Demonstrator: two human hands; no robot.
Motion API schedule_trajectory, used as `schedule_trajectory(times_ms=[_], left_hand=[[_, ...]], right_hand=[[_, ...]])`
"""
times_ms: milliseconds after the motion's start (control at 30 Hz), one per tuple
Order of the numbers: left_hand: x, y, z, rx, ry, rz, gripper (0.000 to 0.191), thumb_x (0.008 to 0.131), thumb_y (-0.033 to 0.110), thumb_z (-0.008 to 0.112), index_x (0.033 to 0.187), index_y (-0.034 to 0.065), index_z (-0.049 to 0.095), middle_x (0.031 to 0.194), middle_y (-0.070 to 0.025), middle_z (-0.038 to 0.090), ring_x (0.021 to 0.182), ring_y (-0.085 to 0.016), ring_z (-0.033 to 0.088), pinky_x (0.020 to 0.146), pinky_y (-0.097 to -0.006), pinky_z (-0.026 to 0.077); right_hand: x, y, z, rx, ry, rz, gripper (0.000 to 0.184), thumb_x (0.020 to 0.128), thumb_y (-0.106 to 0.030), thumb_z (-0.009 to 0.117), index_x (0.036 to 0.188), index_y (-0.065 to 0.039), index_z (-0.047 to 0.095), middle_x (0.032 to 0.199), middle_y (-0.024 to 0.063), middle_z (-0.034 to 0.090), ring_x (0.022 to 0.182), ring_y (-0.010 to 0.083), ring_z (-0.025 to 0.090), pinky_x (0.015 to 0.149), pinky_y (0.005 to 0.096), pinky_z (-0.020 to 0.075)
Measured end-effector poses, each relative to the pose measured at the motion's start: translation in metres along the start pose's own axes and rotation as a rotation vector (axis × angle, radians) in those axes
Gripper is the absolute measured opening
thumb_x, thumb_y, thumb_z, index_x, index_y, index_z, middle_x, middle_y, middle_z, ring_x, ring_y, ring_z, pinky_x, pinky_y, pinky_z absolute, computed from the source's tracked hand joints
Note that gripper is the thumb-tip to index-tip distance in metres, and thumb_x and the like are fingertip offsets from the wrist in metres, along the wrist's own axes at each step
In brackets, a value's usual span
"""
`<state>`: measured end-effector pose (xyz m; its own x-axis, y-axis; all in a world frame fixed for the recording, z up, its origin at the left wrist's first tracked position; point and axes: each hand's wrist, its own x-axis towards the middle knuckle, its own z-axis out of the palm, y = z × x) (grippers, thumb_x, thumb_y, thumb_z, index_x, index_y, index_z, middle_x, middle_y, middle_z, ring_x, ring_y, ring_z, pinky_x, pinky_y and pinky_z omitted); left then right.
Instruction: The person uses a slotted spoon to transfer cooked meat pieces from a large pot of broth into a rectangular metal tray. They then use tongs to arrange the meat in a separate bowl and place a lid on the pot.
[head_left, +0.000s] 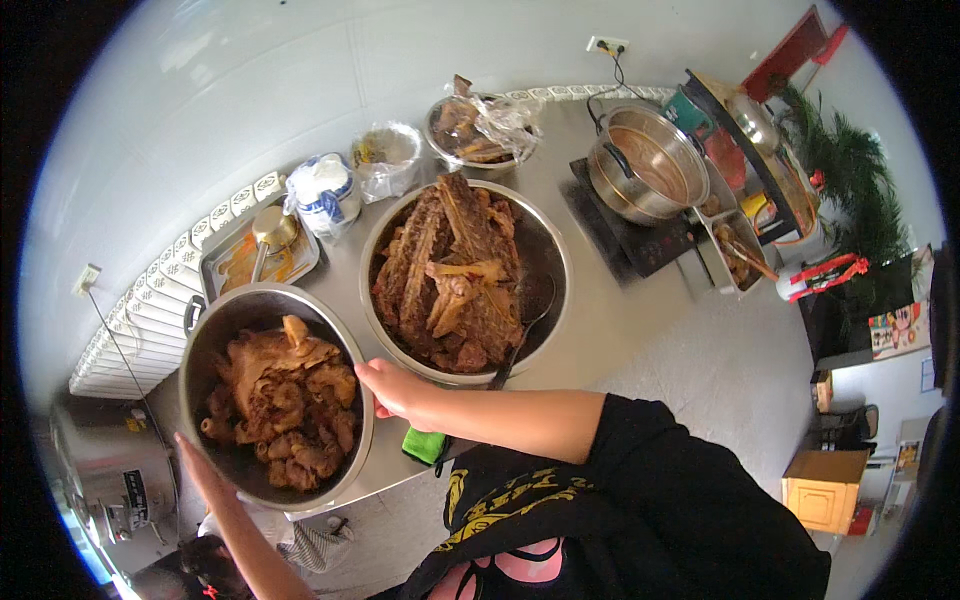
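Observation:
A large stainless steel basin (361, 330) of browned cooked meat pieces (292, 397) is between my hands at the left end of the metal table. My right hand (394, 386) grips its right rim, thumb on top. Against its lower left side lies my left hand (201, 469), its fingers partly hidden by the basin. Just right of it stands a second, wider steel basin (559, 247), piled with large braised rib racks and bony meat (457, 285). A long-handled metal spoon (531, 330) leans inside this second basin, its handle over the near rim.
Behind are a tray (311, 255) with a ladle (274, 229), a bagged blue-and-white container (324, 191) and a plastic-covered meat bowl (480, 139). A steel pot (645, 169) sits on an induction cooker (637, 255). A green cloth (424, 446) lies near the table edge. Another person (210, 559) is at lower left.

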<state>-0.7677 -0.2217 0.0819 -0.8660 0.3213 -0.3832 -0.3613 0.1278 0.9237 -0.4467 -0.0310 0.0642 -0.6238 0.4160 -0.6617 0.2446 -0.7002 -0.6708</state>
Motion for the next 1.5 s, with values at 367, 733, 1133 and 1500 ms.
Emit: schedule_trajectory(times_ms=[367, 733, 1133, 1500], left_hand=[[-0.255, 0.069, 0.108, 0.113, -0.239, 0.102, 0.067, 0.094, 0.061, 0.041, 0.125, 0.0025, 0.053, 0.119, -0.015, 0.059, 0.11, -0.03, 0.056, 0.098, -0.0421, 0.043], [-0.407, -0.119, 0.333, 0.011, -0.713, -0.201, 0.059, 0.099, 0.045, 0.046, 0.131, -0.004, 0.045, 0.121, -0.0143, 0.058, 0.11, -0.024, 0.056, 0.092, -0.0364, 0.046], [-0.485, -0.249, 0.379, -0.019, -0.442, -0.317, 0.059, 0.094, 0.048, 0.054, 0.126, -0.0009, 0.041, 0.121, -0.016, 0.054, 0.111, -0.027, 0.056, 0.088, -0.0403, 0.051], [-0.46, -0.28, 0.391, -0.317, -0.542, -0.382, 0.057, 0.1, 0.045, 0.041, 0.135, 0.0, 0.041, 0.134, -0.0144, 0.05, 0.122, -0.028, 0.049, 0.101, -0.0413, 0.043]], right_hand=[[-0.235, -0.039, -0.139, -0.001, 0.234, -0.472, 0.038, 0.102, -0.042, 0.035, 0.096, -0.012, 0.057, 0.076, -0.0041, 0.053, 0.064, 0.0069, 0.049, 0.056, 0.0231, 0.0439], [-0.4, 0.034, -0.405, 0.063, 0.829, -0.441, 0.047, 0.099, -0.049, 0.039, 0.091, -0.008, 0.06, 0.064, -0.0028, 0.051, 0.051, 0.0073, 0.044, 0.045, 0.0228, 0.034], [-0.308, 0.108, -0.573, -0.363, 0.695, -0.235, 0.06, 0.098, -0.05, 0.035, 0.102, 0.003, 0.061, 0.099, 0.0209, 0.065, 0.096, 0.0342, 0.061, 0.087, 0.0438, 0.0441], [-0.315, 0.062, -0.653, -0.768, 0.45, -0.244, 0.031, 0.096, -0.035, 0.052, 0.102, -0.006, 0.06, 0.092, 0.0063, 0.064, 0.085, 0.0179, 0.059, 0.08, 0.0364, 0.0472]])
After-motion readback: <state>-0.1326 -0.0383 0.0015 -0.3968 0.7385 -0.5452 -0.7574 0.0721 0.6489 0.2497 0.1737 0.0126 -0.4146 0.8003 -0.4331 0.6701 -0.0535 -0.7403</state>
